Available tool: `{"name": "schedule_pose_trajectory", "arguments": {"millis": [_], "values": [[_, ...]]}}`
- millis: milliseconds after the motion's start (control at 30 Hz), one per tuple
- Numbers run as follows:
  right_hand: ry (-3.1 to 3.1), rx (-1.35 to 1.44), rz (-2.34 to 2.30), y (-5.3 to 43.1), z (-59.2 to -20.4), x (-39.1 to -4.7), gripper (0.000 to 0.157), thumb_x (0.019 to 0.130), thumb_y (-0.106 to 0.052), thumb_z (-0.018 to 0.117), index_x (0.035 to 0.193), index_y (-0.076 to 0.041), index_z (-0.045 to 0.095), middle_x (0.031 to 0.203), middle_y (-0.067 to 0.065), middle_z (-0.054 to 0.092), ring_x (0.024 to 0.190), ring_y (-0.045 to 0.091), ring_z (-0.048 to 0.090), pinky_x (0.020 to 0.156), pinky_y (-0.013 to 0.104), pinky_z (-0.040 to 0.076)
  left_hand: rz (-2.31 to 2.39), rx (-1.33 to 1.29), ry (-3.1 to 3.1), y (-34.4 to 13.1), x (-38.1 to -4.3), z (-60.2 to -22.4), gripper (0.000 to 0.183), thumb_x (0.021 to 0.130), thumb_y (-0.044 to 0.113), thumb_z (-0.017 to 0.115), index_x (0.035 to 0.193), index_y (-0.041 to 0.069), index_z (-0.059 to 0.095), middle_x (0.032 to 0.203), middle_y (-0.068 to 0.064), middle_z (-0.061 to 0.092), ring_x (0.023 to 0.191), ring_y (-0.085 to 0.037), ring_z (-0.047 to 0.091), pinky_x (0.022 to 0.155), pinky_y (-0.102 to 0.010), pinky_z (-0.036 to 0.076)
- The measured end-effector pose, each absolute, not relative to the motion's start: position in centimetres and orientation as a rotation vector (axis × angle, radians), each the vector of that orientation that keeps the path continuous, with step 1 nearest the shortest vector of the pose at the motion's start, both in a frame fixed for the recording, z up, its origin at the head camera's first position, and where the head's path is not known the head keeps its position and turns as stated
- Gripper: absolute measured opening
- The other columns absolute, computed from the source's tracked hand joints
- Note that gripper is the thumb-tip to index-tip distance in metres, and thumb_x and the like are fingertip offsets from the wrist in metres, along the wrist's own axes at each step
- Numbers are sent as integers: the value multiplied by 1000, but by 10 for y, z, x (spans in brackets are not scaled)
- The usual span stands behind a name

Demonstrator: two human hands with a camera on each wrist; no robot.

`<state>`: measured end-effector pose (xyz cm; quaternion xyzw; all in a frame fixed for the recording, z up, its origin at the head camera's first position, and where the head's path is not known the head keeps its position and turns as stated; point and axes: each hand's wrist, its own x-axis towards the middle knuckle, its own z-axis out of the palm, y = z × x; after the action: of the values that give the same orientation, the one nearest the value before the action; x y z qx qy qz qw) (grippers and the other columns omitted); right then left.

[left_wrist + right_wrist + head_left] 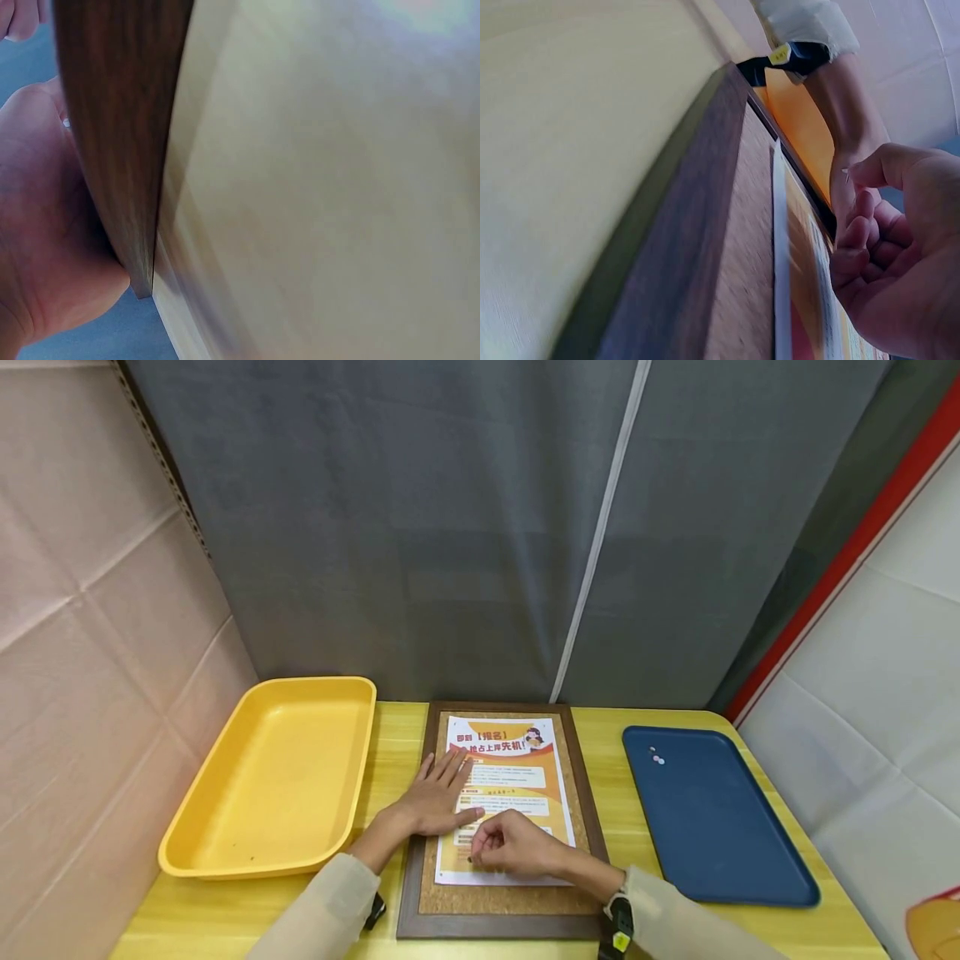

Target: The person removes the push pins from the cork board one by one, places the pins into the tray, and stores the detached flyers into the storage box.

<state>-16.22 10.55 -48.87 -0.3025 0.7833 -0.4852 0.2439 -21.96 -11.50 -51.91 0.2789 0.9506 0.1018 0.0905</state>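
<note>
A printed orange-and-white poster lies on a cork board with a brown wooden frame. My left hand rests flat on the poster's left side with its fingers spread. Over the poster's lower part, my right hand has its fingers curled and pinches a tiny thumbtack. In the right wrist view, the thin metal point of the thumbtack shows beside the thumb; its head is hidden by the fingers. The left wrist view shows the heel of my left hand against the frame's edge.
A yellow tray stands on the left of the yellow wood-grain table. To the right lies a dark blue tray with several small tacks near its upper left corner. A grey curtain hangs behind.
</note>
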Motion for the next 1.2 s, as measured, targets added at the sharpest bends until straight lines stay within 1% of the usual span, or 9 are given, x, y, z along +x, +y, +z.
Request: {"name": "schedule_pose_trajectory", "arguments": {"millis": [67,133,267,400,500,667,867,1200], "values": [[2152,-821,-1309,109,-487,-165,8,91,0,72,89,-5,77,73,-10,65,64,-1,53,59,14,43,325,832,2831,-115,-221,-522,97,106,68,42,170,4,9,178,-15,-1,165,-33,-1,130,-60,-1],[2151,-826,-1298,114,-486,-167,6,93,-2,72,89,-3,76,73,-10,65,64,-1,53,60,14,43,342,833,2833,-116,-222,-525,97,105,69,41,171,5,9,178,-14,-1,165,-33,-2,130,-59,-2],[2172,-867,-1279,122,-485,-173,5,93,-3,74,89,-5,76,74,-10,64,66,-1,53,63,15,44,339,826,2827,-116,-224,-528,97,105,71,39,171,7,7,178,-12,-3,165,-31,-4,130,-58,-4],[2206,-903,-1262,130,-485,-179,9,93,-2,74,87,-10,76,72,-12,63,64,-2,52,61,15,44,352,824,2811,-114,-220,-516,95,106,65,44,170,4,10,178,-16,2,165,-35,0,130,-60,-2],[2224,-923,-1258,137,-485,-182,9,92,-1,73,87,-8,75,71,-13,62,63,-2,51,60,15,43,346,824,2807,-113,-217,-509,94,106,63,46,170,2,13,178,-19,5,164,-37,4,130,-61,1],[2244,-963,-1285,147,-485,-188,8,90,2,70,88,-4,74,72,-10,60,64,-1,50,59,15,42,310,813,2816,-112,-215,-507,95,106,67,42,170,3,12,178,-18,5,164,-36,5,130,-60,2],[2316,-982,-1278,157,-484,-194,14,89,5,68,89,-7,75,78,-6,68,68,1,53,62,16,44,295,812,2820,-112,-216,-507,95,106,67,41,170,4,11,178,-17,5,165,-35,4,130,-61,1],[2367,-936,-1259,171,-481,-205,12,92,2,69,91,-8,75,79,-6,66,70,4,53,63,18,44,304,808,2817,-111,-215,-505,95,106,66,42,170,4,12,178,-16,5,165,-35,4,130,-61,1]]}}
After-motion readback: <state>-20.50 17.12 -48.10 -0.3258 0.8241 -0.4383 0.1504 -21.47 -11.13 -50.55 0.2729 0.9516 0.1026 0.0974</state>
